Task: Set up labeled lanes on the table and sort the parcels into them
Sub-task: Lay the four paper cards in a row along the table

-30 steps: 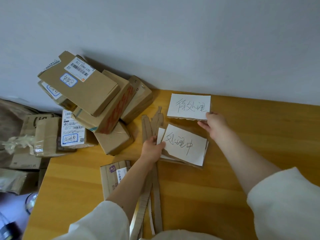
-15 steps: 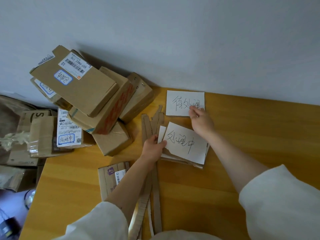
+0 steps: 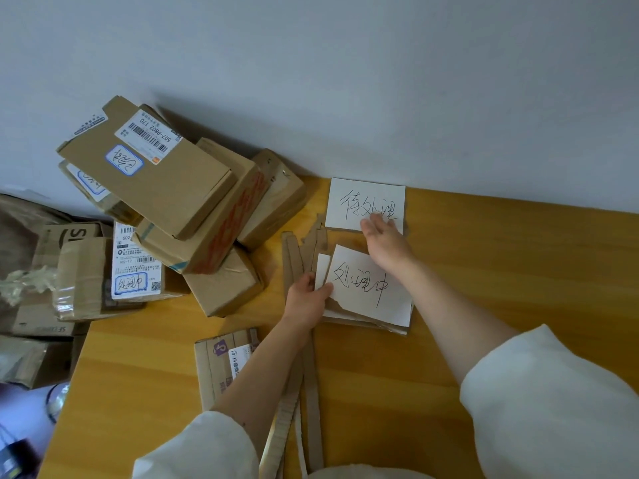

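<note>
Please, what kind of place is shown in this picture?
Probably an informal parcel-sorting corner in a home or small office, not a warehouse. A pile of labelled cardboard parcels sits on a wooden table against a plain wall, and handwritten lane cards are being laid out.

A heap of parcels fills the frame's left; right of it cardboard strips run down the table, with two label cards right of them, one above the other
</note>
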